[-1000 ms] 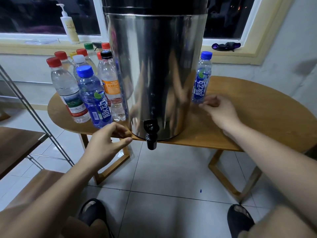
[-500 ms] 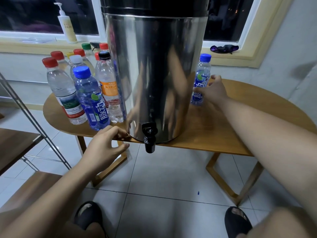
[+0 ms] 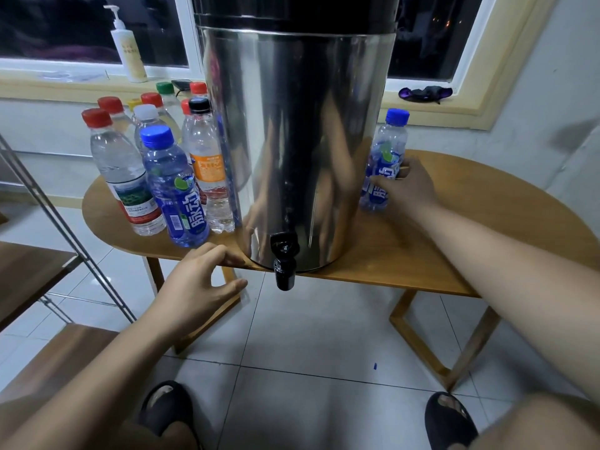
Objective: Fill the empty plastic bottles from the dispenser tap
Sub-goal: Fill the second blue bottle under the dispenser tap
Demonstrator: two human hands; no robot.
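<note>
**Taking hold of a bottle right of the dispenser**

Judged to be at the fetching step: reaching round the right side of the steel dispenser (image 3: pixel 298 141) with the right hand (image 3: pixel 409 186) and closing on the blue-capped bottle (image 3: pixel 384 151), upright there on the wooden table (image 3: pixel 487 222). Wrapped round the bottle's lower half, over the blue label: fingers (image 3: pixel 381 182) curled across the near side, thumb up along the right side, in contact with no gap to be seen. Looks clear and probably empty, though hard to tell for sure. Cap (image 3: pixel 396 116) on, well above the grip.

Resting the left hand (image 3: pixel 198 280) on the table's front edge, just left of the dispenser's black tap (image 3: pixel 284 261): fingers bent over the edge, thumb out beneath and apart from the wood, holding nothing. Under the tap, overhanging at the dispenser's front, only floor tile.

Next, most likely: lifting the bottle, bringing it round to the front of the dispenser, unscrewing the cap with help from the idle left hand, then setting the mouth under the spout before opening the tap. Calls for a light squeeze on thin plastic and careful lining-up of a narrow neck, with any miss going to the floor.

Left of the dispenser, a cluster of capped bottles (image 3: pixel 168 177), several showing water, touched by neither hand.
</note>
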